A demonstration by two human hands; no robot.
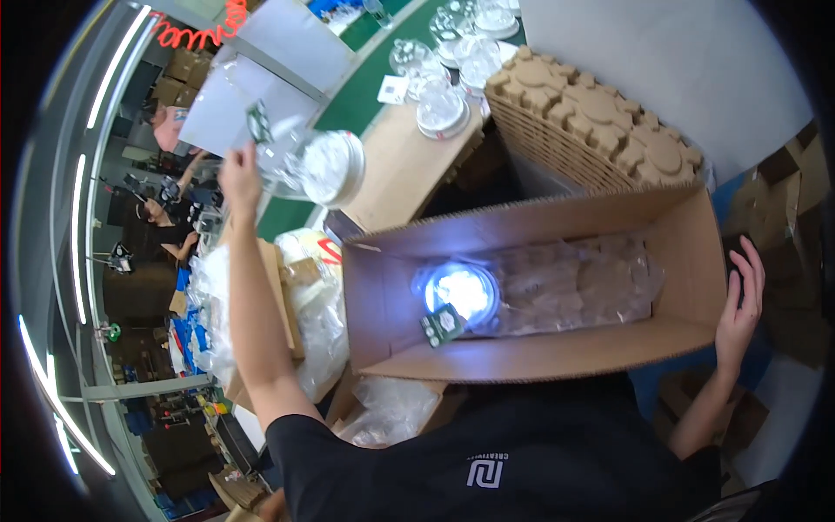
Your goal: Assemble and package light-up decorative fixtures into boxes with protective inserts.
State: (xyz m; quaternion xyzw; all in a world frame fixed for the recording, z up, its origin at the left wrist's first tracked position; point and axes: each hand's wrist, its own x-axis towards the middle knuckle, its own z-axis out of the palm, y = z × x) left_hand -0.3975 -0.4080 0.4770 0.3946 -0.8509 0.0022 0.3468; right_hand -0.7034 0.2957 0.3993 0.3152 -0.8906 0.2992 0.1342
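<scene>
My left hand (pixel 242 183), arm stretched to the far left, is closed on a clear plastic bag (pixel 283 157), blurred by motion. A green card (pixel 258 122) shows just above its fingers, and a round white lamp (pixel 335 167) sits at the bag's right end. In front of me stands an open cardboard box (pixel 531 361). Inside lies a lit round lamp (pixel 461 291) with a green card (pixel 442 324) by it, beside a moulded tray (pixel 574 283) under clear plastic. My right hand (pixel 742 296), fingers extended, rests along the box's outer right wall.
Several bagged round white lamps (pixel 444 113) lie on the green and wood worktable (pixel 391 165) beyond the box. A stack of moulded cardboard trays (pixel 600 113) rises behind it. Plastic-wrapped bundles (pixel 317 304) crowd the left. Other people (pixel 170 226) work at far left.
</scene>
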